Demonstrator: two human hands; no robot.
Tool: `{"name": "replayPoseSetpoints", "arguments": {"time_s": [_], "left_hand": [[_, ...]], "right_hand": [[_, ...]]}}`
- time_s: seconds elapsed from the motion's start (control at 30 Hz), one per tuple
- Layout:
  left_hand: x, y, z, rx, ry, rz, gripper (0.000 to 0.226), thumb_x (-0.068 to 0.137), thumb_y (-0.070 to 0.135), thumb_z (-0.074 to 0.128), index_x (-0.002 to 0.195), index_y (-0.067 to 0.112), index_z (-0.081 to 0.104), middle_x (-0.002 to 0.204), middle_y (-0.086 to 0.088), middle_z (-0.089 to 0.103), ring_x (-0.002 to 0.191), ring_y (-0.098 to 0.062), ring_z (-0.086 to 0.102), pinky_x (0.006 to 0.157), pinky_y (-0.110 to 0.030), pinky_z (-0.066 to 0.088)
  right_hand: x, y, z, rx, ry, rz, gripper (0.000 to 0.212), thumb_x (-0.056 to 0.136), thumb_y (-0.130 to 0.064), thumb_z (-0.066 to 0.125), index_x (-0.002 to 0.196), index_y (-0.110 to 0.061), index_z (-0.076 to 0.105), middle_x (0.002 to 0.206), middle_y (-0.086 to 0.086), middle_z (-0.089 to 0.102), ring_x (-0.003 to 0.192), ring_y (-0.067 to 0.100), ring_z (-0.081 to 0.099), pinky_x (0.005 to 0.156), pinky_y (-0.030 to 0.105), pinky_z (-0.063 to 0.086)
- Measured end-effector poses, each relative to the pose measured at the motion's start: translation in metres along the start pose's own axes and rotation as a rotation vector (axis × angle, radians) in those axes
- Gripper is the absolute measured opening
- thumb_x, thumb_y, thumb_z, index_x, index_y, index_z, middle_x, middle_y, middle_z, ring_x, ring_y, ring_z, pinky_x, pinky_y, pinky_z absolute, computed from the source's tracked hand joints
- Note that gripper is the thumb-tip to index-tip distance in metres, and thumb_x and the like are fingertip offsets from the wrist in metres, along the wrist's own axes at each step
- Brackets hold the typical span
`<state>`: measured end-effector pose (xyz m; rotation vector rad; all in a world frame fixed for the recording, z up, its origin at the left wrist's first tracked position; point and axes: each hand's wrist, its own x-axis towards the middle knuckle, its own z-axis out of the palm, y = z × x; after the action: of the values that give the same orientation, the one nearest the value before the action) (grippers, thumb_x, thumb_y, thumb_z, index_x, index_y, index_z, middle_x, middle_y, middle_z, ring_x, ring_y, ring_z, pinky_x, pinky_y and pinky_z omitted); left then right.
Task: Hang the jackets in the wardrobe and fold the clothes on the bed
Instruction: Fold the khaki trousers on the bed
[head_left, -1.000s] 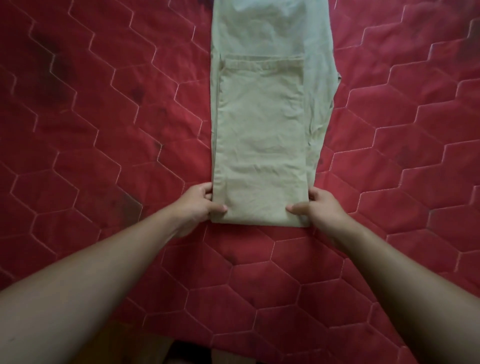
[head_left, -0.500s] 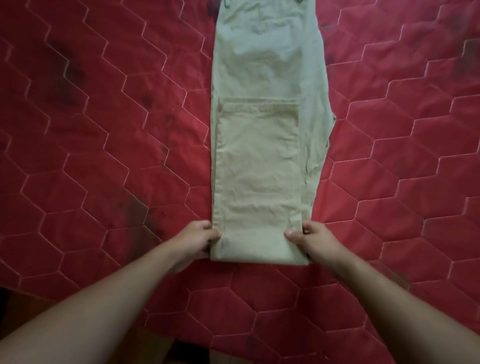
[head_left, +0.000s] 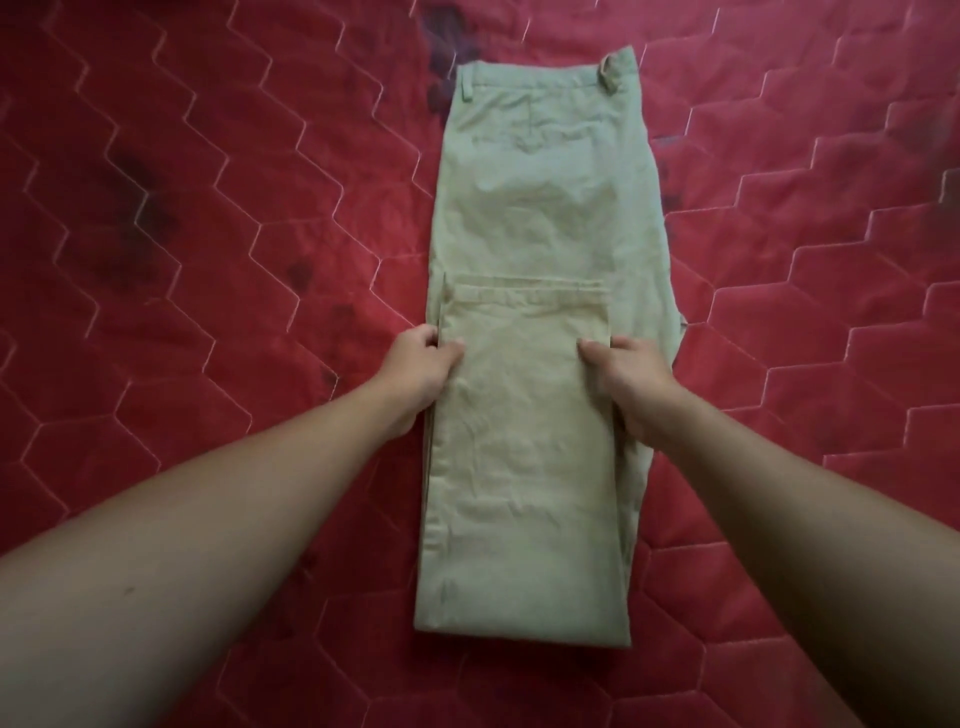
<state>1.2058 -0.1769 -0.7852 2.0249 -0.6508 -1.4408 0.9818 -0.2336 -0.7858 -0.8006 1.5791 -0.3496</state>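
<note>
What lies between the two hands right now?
In the head view, only the folded-back leg section of the khaki trousers spans the gap between the left hand and right hand, each gripping a side edge.

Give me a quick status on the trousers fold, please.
Left hand and right hand each pinch a side edge of the folded-up legs. Khaki trousers flat on red quilt, folded once. Nothing lying across them.
</note>
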Motion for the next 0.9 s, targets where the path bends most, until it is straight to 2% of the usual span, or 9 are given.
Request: {"name": "replayPoseSetpoints", "arguments": {"time_s": [0.07,0.23,0.33,0.43,0.5,0.57,0.7,0.8,0.9], "left_hand": [[0.002,0.013,0.0,-0.004,0.037,0.059,0.009,0.096,0.014,0.061,0.099,0.007,0.067,0.092,-0.01,0.073,0.08,-0.02,0.066,0.074,-0.034,0.055],[0.018,0.085,-0.016,-0.088,0.051,0.222,0.012,0.098,0.004,0.058,0.092,0.014,0.062,0.081,-0.002,0.07,0.064,-0.003,0.064,0.062,-0.02,0.053],[0.054,0.156,-0.027,-0.131,0.083,0.292,0.011,0.098,0.009,0.061,0.109,0.012,0.061,0.087,-0.002,0.07,0.069,-0.007,0.065,0.063,-0.024,0.054],[0.079,0.19,-0.036,-0.168,-0.049,0.115,0.038,0.099,0.031,0.061,0.134,0.026,0.047,0.11,0.004,0.066,0.096,-0.013,0.065,0.082,-0.036,0.054],[0.079,0.167,-0.034,-0.037,-0.131,-0.041,0.04,0.098,0.037,0.061,0.134,0.027,0.046,0.12,0.005,0.062,0.112,-0.015,0.059,0.098,-0.045,0.048],[0.073,0.125,-0.028,-0.003,-0.085,-0.093,0.039,0.095,0.031,0.065,0.131,0.024,0.052,0.127,0.002,0.062,0.117,-0.016,0.058,0.102,-0.046,0.048],[0.04,0.052,-0.02,-0.189,0.035,-0.143,0.028,0.093,0.016,0.067,0.118,0.021,0.058,0.121,-0.007,0.067,0.103,-0.018,0.064,0.085,-0.036,0.053],[-0.001,0.017,-0.018,-0.204,-0.081,-0.245,0.018,0.094,0.012,0.063,0.111,0.017,0.063,0.111,-0.007,0.072,0.096,-0.018,0.067,0.076,-0.033,0.051],[-0.037,-0.008,-0.015,-0.171,-0.189,-0.31,0.02,0.096,0.009,0.059,0.112,0.019,0.065,0.109,-0.002,0.075,0.099,-0.019,0.07,0.076,-0.032,0.053]], "right_hand": [[0.003,-0.013,0.003,-0.034,0.03,-0.054,0.019,0.097,-0.028,0.062,0.097,-0.012,0.073,0.095,0.008,0.078,0.09,0.027,0.074,0.083,0.044,0.061],[0.005,-0.086,-0.007,-0.028,0.058,-0.283,0.017,0.103,-0.019,0.056,0.094,-0.015,0.07,0.077,-0.003,0.07,0.06,0.003,0.064,0.049,0.019,0.045],[0.028,-0.158,-0.019,-0.014,0.058,-0.401,0.014,0.103,-0.025,0.057,0.102,-0.015,0.067,0.085,-0.001,0.069,0.069,0.01,0.066,0.058,0.03,0.053],[0.049,-0.198,-0.033,-0.16,-0.143,-0.223,0.034,0.1,-0.046,0.058,0.124,-0.022,0.053,0.107,0.004,0.066,0.09,0.02,0.068,0.077,0.042,0.058],[0.055,-0.179,-0.04,-0.315,-0.183,-0.074,0.035,0.098,-0.049,0.059,0.108,-0.016,0.055,0.089,0.005,0.061,0.07,0.017,0.063,0.064,0.036,0.053],[0.055,-0.133,-0.042,-0.238,-0.204,0.026,0.03,0.099,-0.039,0.06,0.086,-0.014,0.051,0.067,0.005,0.047,0.047,0.014,0.046,0.051,0.025,0.041],[0.022,-0.049,-0.042,-0.022,-0.244,0.197,0.016,0.097,-0.028,0.066,0.096,-0.013,0.059,0.068,0.004,0.049,0.054,0.014,0.045,0.055,0.028,0.041],[-0.018,-0.015,-0.043,-0.082,-0.293,0.26,0.016,0.095,-0.03,0.069,0.088,-0.016,0.064,0.065,-0.001,0.051,0.049,0.011,0.045,0.048,0.026,0.031],[-0.048,0.005,-0.04,-0.1,-0.246,0.255,0.014,0.094,-0.023,0.07,0.085,-0.014,0.064,0.061,-0.004,0.061,0.045,0.008,0.055,0.043,0.024,0.039]]}}
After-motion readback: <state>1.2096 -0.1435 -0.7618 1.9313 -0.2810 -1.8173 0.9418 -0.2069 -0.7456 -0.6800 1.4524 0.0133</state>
